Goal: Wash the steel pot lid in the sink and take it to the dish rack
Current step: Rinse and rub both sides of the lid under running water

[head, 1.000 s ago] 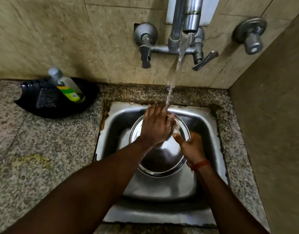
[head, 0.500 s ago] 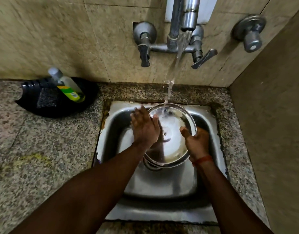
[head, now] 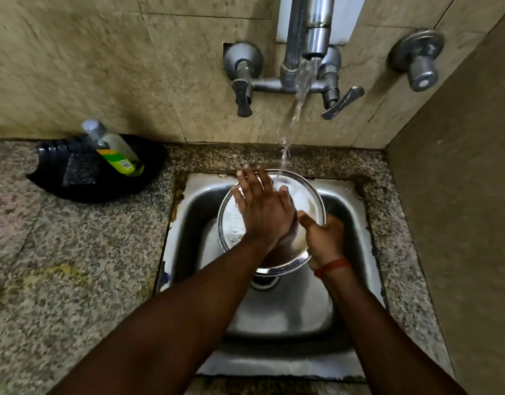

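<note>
Over the steel sink (head: 357, 252), the right hand (head: 324, 240) grips the pot lid (head: 308, 201) by its right rim, fingers hidden behind it. The left hand (head: 262, 208) lies flat on the lid, fingers spread. Tap (head: 317, 38) water strikes the lid's far edge. Farther left on the counter (head: 60, 266), a black tray (head: 108, 186) holds a soap bottle (head: 117, 151).

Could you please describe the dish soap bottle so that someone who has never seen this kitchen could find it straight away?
Start at the square steel sink set into the speckled granite counter, then look left along the tiled wall to the shallow black plastic tray. The clear soap bottle with a grey cap and a green-and-yellow label lies tilted in it. Its neighbour there, a dark scrub pad, is flat and has no label.
</note>
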